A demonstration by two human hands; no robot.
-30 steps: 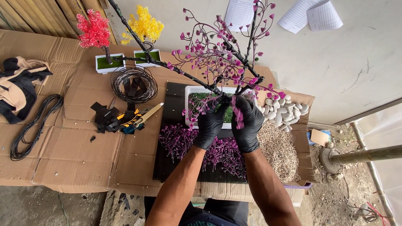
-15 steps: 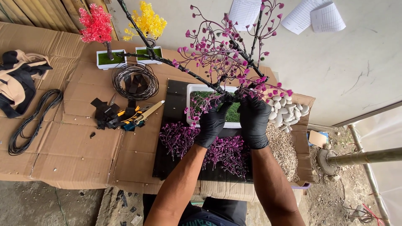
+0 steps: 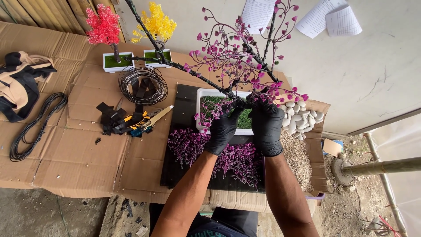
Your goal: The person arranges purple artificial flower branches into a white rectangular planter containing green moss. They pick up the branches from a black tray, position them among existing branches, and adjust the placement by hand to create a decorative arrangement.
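Branches [image 3: 245, 57] of wire, light and easily bent, are gripped at the dark trunk by left hand [image 3: 222, 128] and right hand [image 3: 265, 127], above the white planter [image 3: 201, 94]; the stiffer trunk is judged the safest hold.

A dark-branched artificial tree [image 3: 239, 57] with pink buds stands upright in a white grass-lined planter [image 3: 202, 94].

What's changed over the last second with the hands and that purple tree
The right hand let a loose purple sprig go out of view and moved up to the trunk of the purple tree, where the left hand already gripped; both now pinch it above the white planter. The purple sprig pile, white pebbles and wire coil stayed put.
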